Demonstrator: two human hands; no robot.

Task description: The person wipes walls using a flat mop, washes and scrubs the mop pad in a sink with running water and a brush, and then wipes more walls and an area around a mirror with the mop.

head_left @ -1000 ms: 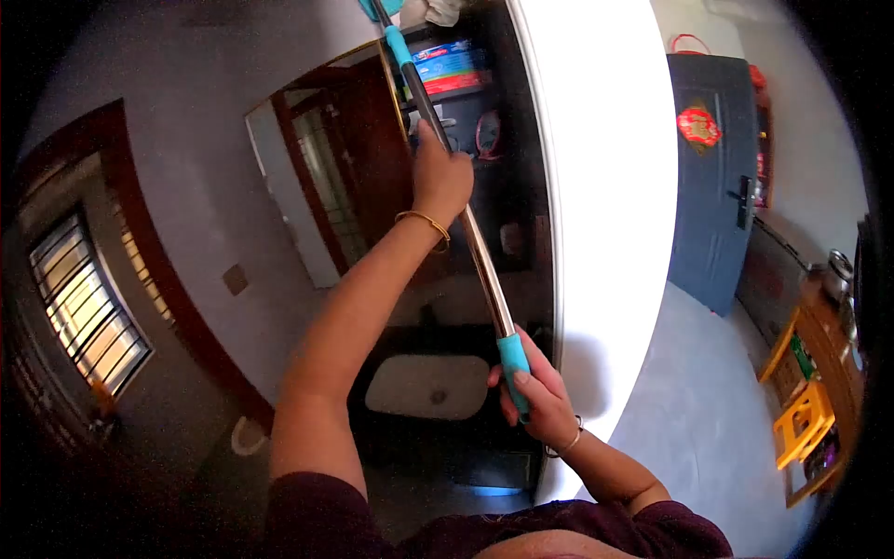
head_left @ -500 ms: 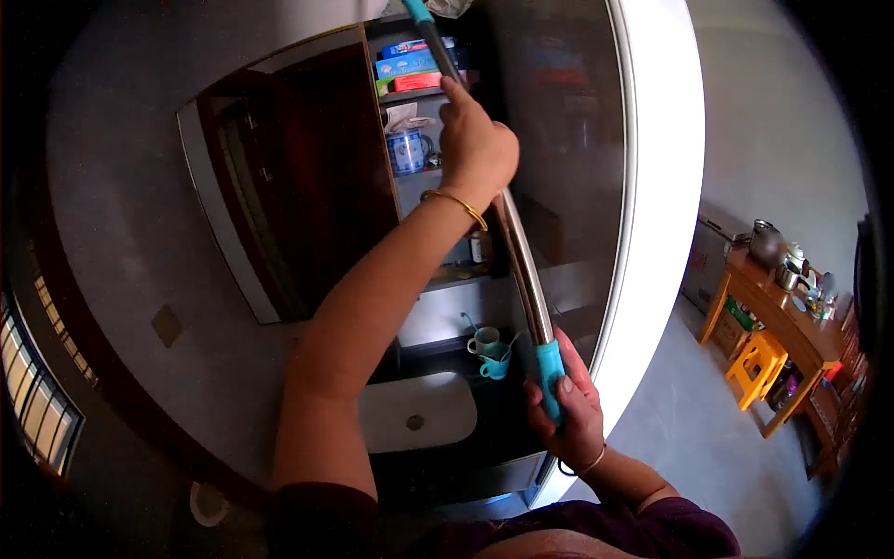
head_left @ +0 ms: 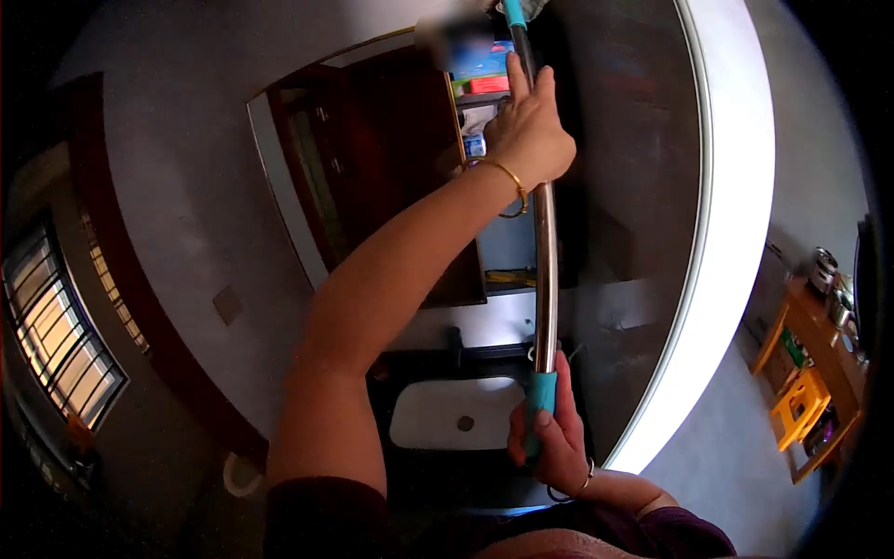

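Observation:
A long metal pole [head_left: 547, 279] with a turquoise grip stands nearly upright in front of me. Around its turquoise lower end, my right hand [head_left: 559, 433] is closed. My left hand [head_left: 533, 135] holds the dark upper section, with two fingers stretched up along it and the others curled. Near the top is a turquoise collar [head_left: 514, 13]; only a bit of the crumpled greyish thing [head_left: 534, 8] at its end shows, at the frame's edge. Behind my hands is an open shelf cabinet with colourful boxes [head_left: 486, 70], partly hidden by my left hand.
A white sink [head_left: 447, 419] in a dark counter lies below, with a dark faucet [head_left: 453, 347]. A mirrored cabinet door [head_left: 391, 186] is left of the shelves. At right are a white wall edge [head_left: 736, 168], a wooden table [head_left: 805, 312] and a yellow stool [head_left: 801, 407].
The view has shifted left, and the pole has swung from a slant to nearly upright. My left hand's fingers have spread along it. The cups by the sink are now mostly hidden.

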